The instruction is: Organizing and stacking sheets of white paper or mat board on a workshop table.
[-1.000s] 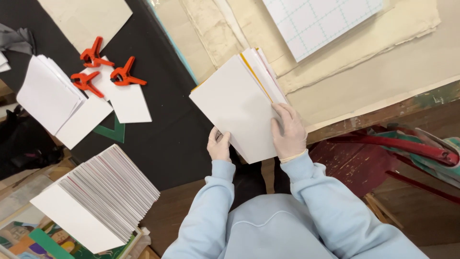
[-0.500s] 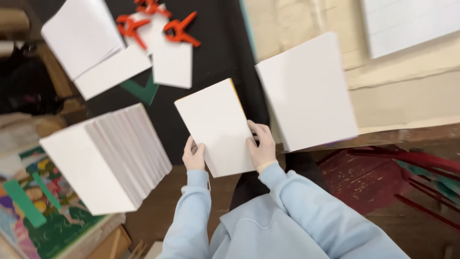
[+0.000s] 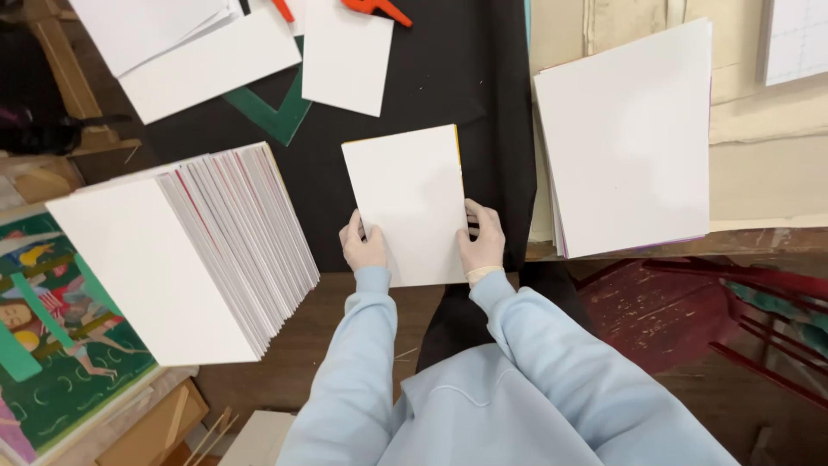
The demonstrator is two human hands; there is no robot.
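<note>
White card fills most of this view: a thin stack of white sheets (image 3: pixel 410 203) sits between the two hands, held at its near corners over a black cloth (image 3: pixel 448 95) that covers the desk (image 3: pixel 776 185). The left hand (image 3: pixel 364 246) is closed on the stack's near left corner, thumb lying on the top sheet and the other fingers curled out of sight beneath. The right hand (image 3: pixel 481 242) grips the near right edge the same way, fingers bent around the side and thumb on top. A sliver of yellow shows along the stack's far right edge.

Just right of the right hand, a larger pile of white sheets (image 3: pixel 625 142) lies flat, its near edge close to the desk's worn rim. Left of the left hand, a thick fanned block of white boards (image 3: pixel 198 259) rests at a slant, its many edges showing as fine stripes. Beyond both hands lie a single white sheet (image 3: pixel 348 53), a loose heap of white sheets (image 3: pixel 185 47) farther left, a green angled piece (image 3: pixel 280 112) partly under them, and an orange clamp (image 3: pixel 377 9) at the top edge. Far left of the left hand, a colourful picture with a green ground (image 3: pixel 60 345) lies below the fanned block. Pale blue sleeves (image 3: pixel 362 371) cover both arms.
</note>
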